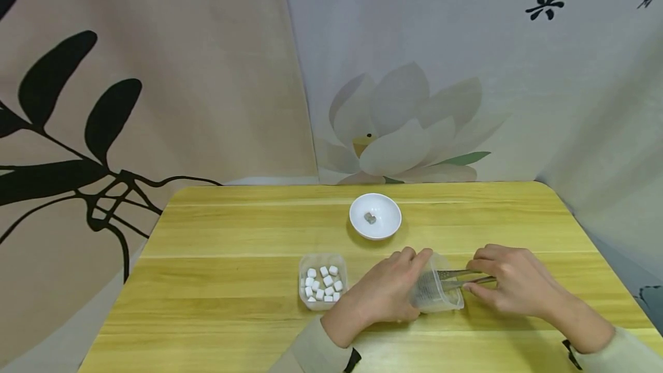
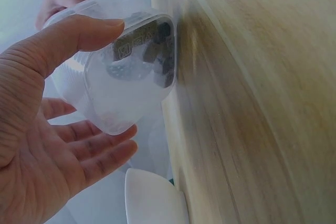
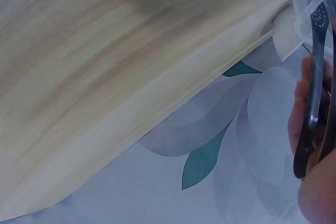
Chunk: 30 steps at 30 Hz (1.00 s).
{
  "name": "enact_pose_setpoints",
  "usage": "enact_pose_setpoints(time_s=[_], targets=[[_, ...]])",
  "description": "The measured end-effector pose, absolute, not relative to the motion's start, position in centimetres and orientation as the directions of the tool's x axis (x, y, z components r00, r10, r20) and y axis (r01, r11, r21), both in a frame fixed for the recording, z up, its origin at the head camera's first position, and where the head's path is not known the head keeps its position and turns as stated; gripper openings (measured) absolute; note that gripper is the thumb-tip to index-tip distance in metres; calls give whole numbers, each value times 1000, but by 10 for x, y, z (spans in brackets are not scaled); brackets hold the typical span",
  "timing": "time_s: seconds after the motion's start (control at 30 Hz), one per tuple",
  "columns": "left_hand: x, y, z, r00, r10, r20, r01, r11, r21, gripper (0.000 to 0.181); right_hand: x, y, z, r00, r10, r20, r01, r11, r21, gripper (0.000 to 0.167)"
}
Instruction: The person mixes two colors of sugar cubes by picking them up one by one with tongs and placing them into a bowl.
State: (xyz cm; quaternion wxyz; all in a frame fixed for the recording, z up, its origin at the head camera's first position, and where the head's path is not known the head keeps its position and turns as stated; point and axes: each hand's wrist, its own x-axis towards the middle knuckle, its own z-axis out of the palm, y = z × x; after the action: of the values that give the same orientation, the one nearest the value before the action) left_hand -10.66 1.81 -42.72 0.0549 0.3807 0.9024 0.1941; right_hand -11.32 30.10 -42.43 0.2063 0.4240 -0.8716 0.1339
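Note:
My left hand point(image 1: 385, 292) grips a clear plastic container point(image 1: 434, 302) tipped on its side, its mouth facing right. In the left wrist view the thumb lies over its edge, and several dark grey-brown pieces point(image 2: 166, 56) show through its base. My right hand point(image 1: 515, 281) pinches a pair of metal tongs point(image 3: 315, 93), whose dimpled ends reach into the container's mouth. Whether the tongs hold a piece cannot be made out. Behind the hands stands a white bowl point(image 1: 388, 228) with a small greyish piece or two point(image 1: 370, 218) at its bottom.
Left of my left hand, a second clear container point(image 1: 305, 263) stands upright with several white cubes point(image 1: 328, 281) in it. All stand on a wooden table point(image 1: 217, 281). A printed curtain point(image 1: 233, 73) hangs behind the table's far edge.

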Motion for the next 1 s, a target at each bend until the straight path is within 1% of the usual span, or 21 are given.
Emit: enact_pose_setpoints(time_s=[0.1, 0.3, 0.5, 0.63, 0.83, 1.0], targets=[[-106, 18, -427, -704, 708, 49, 666, 636, 389, 108, -112, 301, -425, -560, -683, 470, -795, 603, -71, 32], [-106, 18, -427, -704, 709, 49, 669, 638, 382, 109, -112, 300, -425, -563, -682, 466, -794, 603, -77, 33], [-106, 18, -427, -703, 709, 48, 670, 639, 378, 109, -113, 301, -425, -558, -690, 461, -801, 594, -79, 25], [-106, 18, -427, -704, 708, 46, 669, 641, 375, 109, -114, 302, -425, -565, -676, 473, -798, 594, -103, 20], [-107, 19, -427, -704, 709, 51, 671, 640, 374, 108, -114, 301, -425, -583, -651, 486, -791, 592, -156, 27], [-106, 18, -426, -705, 708, 50, 669, 640, 378, 108, -114, 299, -427, -585, -655, 478, -792, 588, -164, 27]])
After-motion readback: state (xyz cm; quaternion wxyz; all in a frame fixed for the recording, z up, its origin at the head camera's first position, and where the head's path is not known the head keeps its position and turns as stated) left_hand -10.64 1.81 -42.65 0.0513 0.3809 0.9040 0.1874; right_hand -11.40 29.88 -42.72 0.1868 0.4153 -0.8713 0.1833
